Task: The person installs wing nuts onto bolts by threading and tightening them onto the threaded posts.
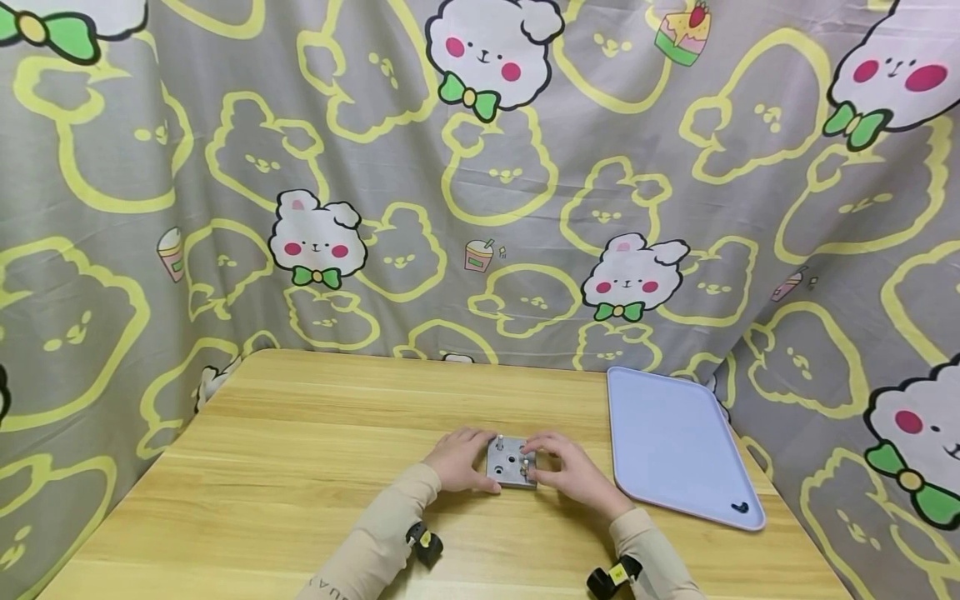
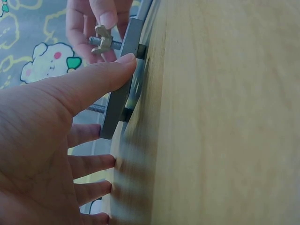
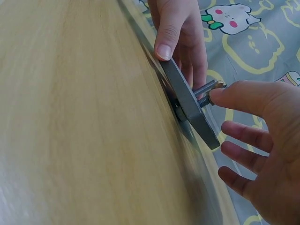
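Note:
A square grey metal plate [image 1: 512, 477] with several holes lies over the table, bolt heads beneath it. My left hand [image 1: 459, 460] grips its left side, thumb on the near edge and fingers toward the far edge. A bare bolt [image 1: 500, 442] stands up near the far left corner. On a second bolt, at the plate's right side, sits a brass-coloured wing nut [image 2: 102, 40], partway along the thread. My right hand [image 1: 568, 468] has thumb and index finger at this wing nut; its other fingers are spread in the right wrist view.
A pale blue tray [image 1: 675, 442] lies at the right of the wooden table [image 1: 315, 467], with a small black piece [image 1: 740, 507] near its front corner. A patterned curtain [image 1: 420, 167] hangs behind and at both sides.

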`<state>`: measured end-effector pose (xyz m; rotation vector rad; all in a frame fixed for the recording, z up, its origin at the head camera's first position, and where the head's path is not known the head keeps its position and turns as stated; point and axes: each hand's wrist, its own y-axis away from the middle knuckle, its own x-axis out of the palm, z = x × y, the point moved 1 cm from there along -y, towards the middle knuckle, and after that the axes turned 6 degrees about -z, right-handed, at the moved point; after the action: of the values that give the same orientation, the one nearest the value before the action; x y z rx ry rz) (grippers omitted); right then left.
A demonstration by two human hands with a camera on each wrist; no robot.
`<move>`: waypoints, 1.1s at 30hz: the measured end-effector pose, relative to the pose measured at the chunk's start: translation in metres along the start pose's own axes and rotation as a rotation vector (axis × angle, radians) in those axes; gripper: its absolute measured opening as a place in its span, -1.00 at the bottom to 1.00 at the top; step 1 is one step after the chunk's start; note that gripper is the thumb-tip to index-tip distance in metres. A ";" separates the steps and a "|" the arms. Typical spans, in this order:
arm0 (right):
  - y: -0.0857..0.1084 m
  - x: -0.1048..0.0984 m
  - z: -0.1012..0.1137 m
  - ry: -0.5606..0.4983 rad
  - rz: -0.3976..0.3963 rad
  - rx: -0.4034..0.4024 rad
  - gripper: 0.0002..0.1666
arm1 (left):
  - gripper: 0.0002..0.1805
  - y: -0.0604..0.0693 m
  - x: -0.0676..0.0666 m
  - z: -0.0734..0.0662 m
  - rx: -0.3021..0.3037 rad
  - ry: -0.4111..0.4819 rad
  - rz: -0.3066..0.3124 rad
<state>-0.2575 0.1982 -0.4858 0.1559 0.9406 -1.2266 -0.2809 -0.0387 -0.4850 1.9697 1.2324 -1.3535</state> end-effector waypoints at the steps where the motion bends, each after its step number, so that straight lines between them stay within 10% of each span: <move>1: 0.000 0.000 0.001 -0.001 0.000 0.008 -0.69 | 0.00 0.000 0.000 0.000 -0.004 -0.003 0.002; 15: -0.001 0.000 0.002 -0.046 -0.011 0.060 -0.84 | 0.02 0.000 0.000 0.000 -0.001 -0.006 0.001; 23: -0.001 0.000 0.000 -0.005 -0.004 0.028 -0.52 | 0.02 -0.002 0.002 0.001 -0.014 -0.005 0.005; 33: -0.001 0.000 0.001 -0.029 -0.018 0.040 -0.73 | 0.02 -0.002 0.002 0.001 -0.013 -0.010 -0.002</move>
<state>-0.2575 0.1971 -0.4846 0.1607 0.8945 -1.2620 -0.2828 -0.0382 -0.4872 1.9520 1.2353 -1.3512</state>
